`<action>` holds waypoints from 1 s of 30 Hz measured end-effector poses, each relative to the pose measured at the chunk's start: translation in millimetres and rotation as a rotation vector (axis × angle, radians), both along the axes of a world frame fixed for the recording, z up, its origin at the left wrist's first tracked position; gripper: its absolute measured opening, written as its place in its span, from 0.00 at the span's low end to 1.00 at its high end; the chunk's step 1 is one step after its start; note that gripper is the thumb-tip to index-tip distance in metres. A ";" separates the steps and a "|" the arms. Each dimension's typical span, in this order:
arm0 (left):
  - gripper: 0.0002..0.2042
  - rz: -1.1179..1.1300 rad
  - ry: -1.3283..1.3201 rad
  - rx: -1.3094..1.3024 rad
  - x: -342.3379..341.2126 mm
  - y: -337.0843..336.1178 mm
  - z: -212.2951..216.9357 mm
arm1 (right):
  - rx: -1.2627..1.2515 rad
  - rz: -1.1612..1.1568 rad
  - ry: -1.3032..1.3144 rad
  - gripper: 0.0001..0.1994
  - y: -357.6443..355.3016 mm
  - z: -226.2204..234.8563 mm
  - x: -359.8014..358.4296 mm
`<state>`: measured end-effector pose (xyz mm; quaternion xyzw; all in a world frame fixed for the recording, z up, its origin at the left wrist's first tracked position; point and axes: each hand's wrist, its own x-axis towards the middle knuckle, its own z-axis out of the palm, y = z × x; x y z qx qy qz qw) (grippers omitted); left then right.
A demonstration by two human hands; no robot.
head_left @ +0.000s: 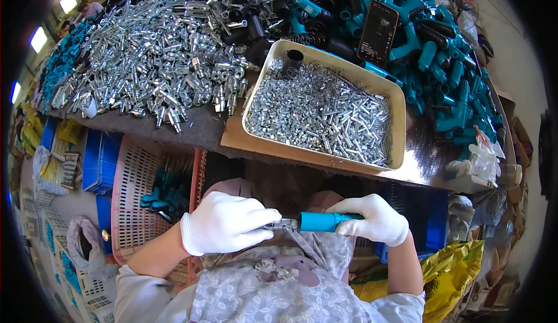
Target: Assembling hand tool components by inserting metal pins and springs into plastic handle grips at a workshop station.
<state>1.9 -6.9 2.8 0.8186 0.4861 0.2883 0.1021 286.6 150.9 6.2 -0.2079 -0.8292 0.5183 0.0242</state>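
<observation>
Over my lap, both hands wear white gloves and grip the two ends of one piece. My right hand (378,219) is closed round the right end of a teal plastic handle (317,221), a short cylinder lying almost level. From its left end a silvery metal fitting (286,225) sticks out. The fingers of my left hand (224,223) pinch that fitting and cover its tip. How far the metal sits inside the teal part is hidden. Just beyond, on the table edge, a cream tray (397,119) holds many small metal pins, nuts and springs, plus a black tube (293,61).
A heap of metal fittings (151,56) covers the table's left. Teal housings (459,90) pile up at the right, with a phone (378,32) propped on them. Below stand a pink basket (136,178) with teal parts and a blue bin (104,160). A yellow sack (453,271) lies right.
</observation>
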 end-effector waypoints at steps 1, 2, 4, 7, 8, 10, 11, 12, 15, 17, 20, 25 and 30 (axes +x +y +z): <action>0.14 0.002 0.001 0.000 0.3 -0.4 0.4 | 0.000 0.002 0.001 0.20 0.0 -0.3 -1.4; 0.15 -0.010 0.014 -0.023 1.1 -1.1 0.5 | -0.019 0.029 -0.005 0.20 -0.8 -0.6 -4.1; 0.19 -0.051 0.024 -0.022 2.9 -2.2 -3.2 | -0.051 0.035 0.025 0.20 -8.6 -3.2 -10.6; 0.24 -0.001 0.050 -0.061 14.5 -1.4 -0.3 | -0.073 -0.047 -0.015 0.20 -35.1 -4.7 -27.4; 0.27 0.001 0.110 -0.082 14.9 -0.8 0.4 | -0.139 -0.106 -0.040 0.19 -43.6 0.3 -31.9; 0.27 -0.025 0.150 -0.105 12.3 -1.6 0.7 | -0.127 -0.158 -0.029 0.19 -52.6 -7.7 -33.4; 0.27 -0.047 0.191 -0.130 11.3 -1.8 1.1 | -0.126 -0.148 0.015 0.18 -55.6 -18.0 -31.7; 0.27 -0.063 0.198 -0.112 11.7 -1.7 1.7 | -0.123 -0.158 0.014 0.18 -55.3 -19.6 -32.1; 0.27 -0.065 0.193 -0.163 14.4 -3.3 2.2 | -0.431 -0.105 -0.055 0.20 -50.5 -17.1 -33.2; 0.27 -0.043 0.173 -0.157 14.6 -3.2 0.9 | -0.492 -0.091 -0.073 0.22 -45.7 -11.3 -35.8; 0.27 -0.021 0.162 -0.153 16.0 -3.4 4.8 | -0.457 -0.053 0.004 0.25 -45.6 -21.0 -34.7; 0.24 -0.011 0.172 -0.149 18.0 -4.0 7.4 | -0.203 -0.103 -0.009 0.30 -51.7 -13.3 -35.4; 0.24 -0.061 0.212 -0.140 26.8 -10.7 7.0 | -0.844 -0.044 -0.203 0.25 -41.6 -10.5 -33.4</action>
